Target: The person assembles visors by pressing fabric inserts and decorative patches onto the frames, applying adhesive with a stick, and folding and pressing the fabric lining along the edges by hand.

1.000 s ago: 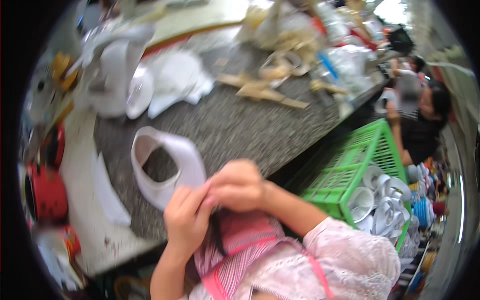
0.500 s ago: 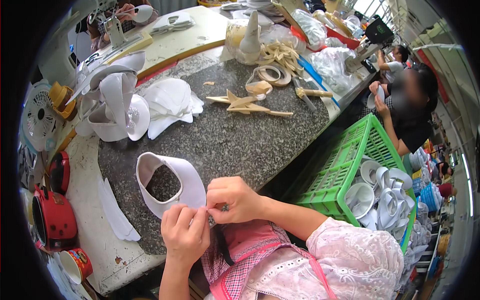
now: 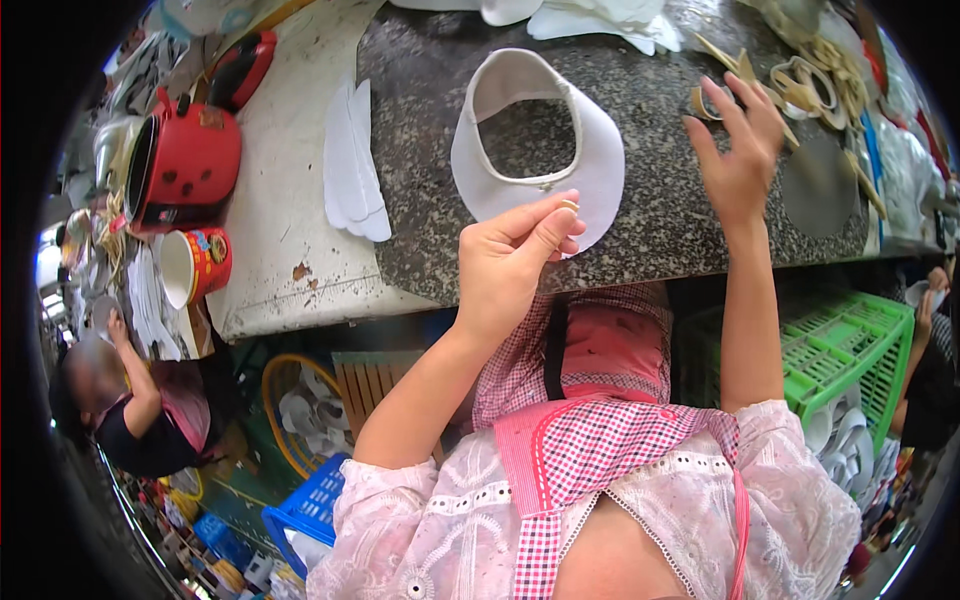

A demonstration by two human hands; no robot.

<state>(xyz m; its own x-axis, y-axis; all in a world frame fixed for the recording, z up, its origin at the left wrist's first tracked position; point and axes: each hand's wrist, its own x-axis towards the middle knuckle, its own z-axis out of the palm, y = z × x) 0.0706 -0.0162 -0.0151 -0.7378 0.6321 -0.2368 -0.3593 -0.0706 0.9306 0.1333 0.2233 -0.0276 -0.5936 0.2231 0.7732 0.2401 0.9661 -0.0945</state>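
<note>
A white shoe upper (image 3: 602, 175) with an open collar lies on the dark speckled stone slab (image 3: 660, 225). My left hand (image 3: 510, 250) is over its near edge, thumb and forefinger pinched together. A tiny tan spot shows at those fingertips, too small to name. My right hand (image 3: 745, 150) is raised farther right, fingers spread, with nothing seen in it. It is beside a tan ring of tape (image 3: 703, 104) and several pointed tan strips (image 3: 715, 55). A larger roll of tan tape (image 3: 803, 92) lies just beyond them.
Long white pieces (image 3: 352, 165) lie left of the upper, and more white pieces (image 3: 605, 22) are at the back. A red appliance (image 3: 205, 165) and a red paper cup (image 3: 212, 262) stand at left. Below the table's right side is a green crate (image 3: 840, 345); a co-worker (image 3: 160, 420) sits far left.
My hands were together at the upper's edge; now the right has moved away toward the tan strips and opened. The left remains pinched by the upper. The view has turned and shifted.
</note>
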